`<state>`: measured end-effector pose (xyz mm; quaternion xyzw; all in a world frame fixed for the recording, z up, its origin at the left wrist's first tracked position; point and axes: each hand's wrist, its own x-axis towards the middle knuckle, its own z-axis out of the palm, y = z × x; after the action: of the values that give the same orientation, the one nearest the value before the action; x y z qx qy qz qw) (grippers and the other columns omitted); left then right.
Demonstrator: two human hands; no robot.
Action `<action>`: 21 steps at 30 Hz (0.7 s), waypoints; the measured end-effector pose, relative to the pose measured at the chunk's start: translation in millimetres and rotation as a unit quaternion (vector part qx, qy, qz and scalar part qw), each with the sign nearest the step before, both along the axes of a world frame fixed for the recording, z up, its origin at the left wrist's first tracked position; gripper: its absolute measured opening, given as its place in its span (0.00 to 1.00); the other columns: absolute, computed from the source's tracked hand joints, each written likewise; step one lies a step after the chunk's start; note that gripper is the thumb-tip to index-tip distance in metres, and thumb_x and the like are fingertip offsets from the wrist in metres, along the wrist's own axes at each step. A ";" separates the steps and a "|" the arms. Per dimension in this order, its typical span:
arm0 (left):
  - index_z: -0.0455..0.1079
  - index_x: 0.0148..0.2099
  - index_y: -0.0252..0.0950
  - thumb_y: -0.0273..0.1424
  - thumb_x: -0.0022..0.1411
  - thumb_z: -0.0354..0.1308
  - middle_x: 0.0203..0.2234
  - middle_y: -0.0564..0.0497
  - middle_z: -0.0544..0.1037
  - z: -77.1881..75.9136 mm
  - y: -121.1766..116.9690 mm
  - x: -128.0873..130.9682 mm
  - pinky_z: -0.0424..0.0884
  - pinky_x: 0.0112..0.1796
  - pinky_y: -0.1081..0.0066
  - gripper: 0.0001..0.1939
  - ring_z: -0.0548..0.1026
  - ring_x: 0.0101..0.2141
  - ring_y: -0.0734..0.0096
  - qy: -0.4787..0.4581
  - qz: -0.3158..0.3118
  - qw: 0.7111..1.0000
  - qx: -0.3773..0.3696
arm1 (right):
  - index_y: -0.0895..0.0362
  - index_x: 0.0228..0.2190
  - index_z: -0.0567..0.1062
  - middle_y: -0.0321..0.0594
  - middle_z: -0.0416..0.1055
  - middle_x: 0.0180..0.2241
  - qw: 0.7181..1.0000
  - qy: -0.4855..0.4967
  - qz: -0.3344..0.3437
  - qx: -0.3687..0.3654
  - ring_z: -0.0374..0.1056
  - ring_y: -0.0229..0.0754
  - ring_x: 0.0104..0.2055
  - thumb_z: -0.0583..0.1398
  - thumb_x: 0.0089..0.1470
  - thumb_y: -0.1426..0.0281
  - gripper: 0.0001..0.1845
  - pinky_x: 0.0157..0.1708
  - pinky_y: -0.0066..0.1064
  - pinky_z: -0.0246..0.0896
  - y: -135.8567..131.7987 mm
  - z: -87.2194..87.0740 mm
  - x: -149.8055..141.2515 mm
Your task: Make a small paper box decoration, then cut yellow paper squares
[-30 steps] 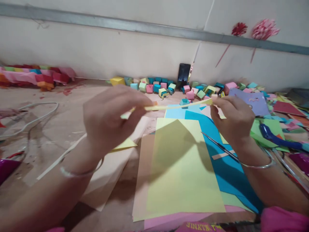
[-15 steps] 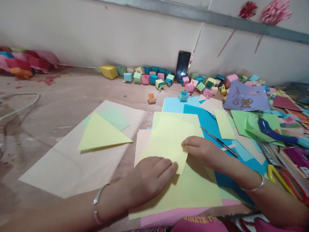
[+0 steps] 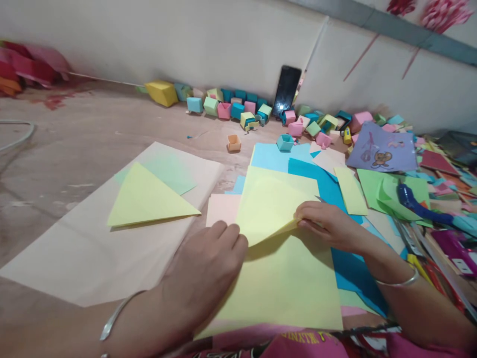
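Observation:
A pale yellow paper sheet (image 3: pixel 272 209) lies between my hands, its near edge raised and curving above a larger yellow sheet (image 3: pixel 290 288). My left hand (image 3: pixel 212 263) is closed at the left end of that edge, its fingertips hidden from view. At the right end, my right hand (image 3: pixel 324 223) pinches the edge between thumb and fingers. A folded yellow paper triangle (image 3: pixel 149 199) rests on a green piece (image 3: pixel 171 174) and a big cream sheet (image 3: pixel 93 253) to the left. Beneath the yellow sheets, blue paper (image 3: pixel 354 276) shows at the right.
Small folded paper boxes (image 3: pixel 238 110) line the wall, with a phone (image 3: pixel 286 90) leaning there. An orange box (image 3: pixel 234 143) and a teal box (image 3: pixel 285 142) stand nearer. At right lie a purple decorated paper (image 3: pixel 383 149), a blue-handled tool (image 3: pixel 421 204), scissors (image 3: pixel 419 266) and scraps.
The yellow sheet's near edge has lifted off the sheet below. My left hand has moved left and curled its fingers; my right hand has shifted slightly right, over the pen.

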<state>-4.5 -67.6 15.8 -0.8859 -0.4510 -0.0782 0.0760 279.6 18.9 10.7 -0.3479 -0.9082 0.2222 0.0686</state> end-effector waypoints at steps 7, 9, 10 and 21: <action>0.68 0.27 0.37 0.14 0.54 0.52 0.24 0.50 0.73 -16.7 27.6 -6.0 0.56 0.24 0.64 0.13 0.69 0.24 0.63 -0.016 0.039 0.997 0.068 | 0.56 0.27 0.69 0.35 0.67 0.24 0.998 0.056 -0.007 0.011 0.61 0.34 0.26 0.51 0.65 0.65 0.16 0.27 0.26 0.52 1.6 2.2 -13.6; 0.69 0.31 0.37 0.16 0.55 0.53 0.24 0.51 0.73 -22.9 28.1 -6.1 0.56 0.24 0.65 0.11 0.69 0.25 0.64 -0.035 0.040 0.997 0.053 | 0.55 0.20 0.63 0.32 0.60 0.19 0.995 0.063 -0.071 0.030 0.56 0.33 0.22 0.51 0.65 0.62 0.22 0.24 0.27 0.47 3.9 -2.9 -18.7; 0.69 0.32 0.36 0.17 0.56 0.53 0.24 0.51 0.73 -25.4 27.6 -6.0 0.56 0.24 0.65 0.09 0.70 0.25 0.64 -0.044 0.044 0.997 0.041 | 0.55 0.18 0.59 0.31 0.57 0.17 0.991 0.059 -0.114 0.042 0.53 0.33 0.21 0.50 0.65 0.61 0.24 0.23 0.28 0.44 4.7 -6.4 -20.7; 0.64 0.35 0.37 0.22 0.64 0.50 0.27 0.51 0.71 -24.6 20.3 -3.5 0.55 0.27 0.66 0.06 0.67 0.27 0.67 -0.079 0.066 0.988 -0.115 | 0.55 0.21 0.58 0.35 0.59 0.20 0.943 -0.034 -0.245 0.222 0.54 0.37 0.24 0.51 0.62 0.68 0.17 0.26 0.32 0.42 -8.7 -34.2 -31.5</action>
<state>-8.0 -47.3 -8.8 -0.8480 -0.5191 -0.0902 -0.0576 248.1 10.2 -23.5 -0.5427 -0.8233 -0.0202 0.1652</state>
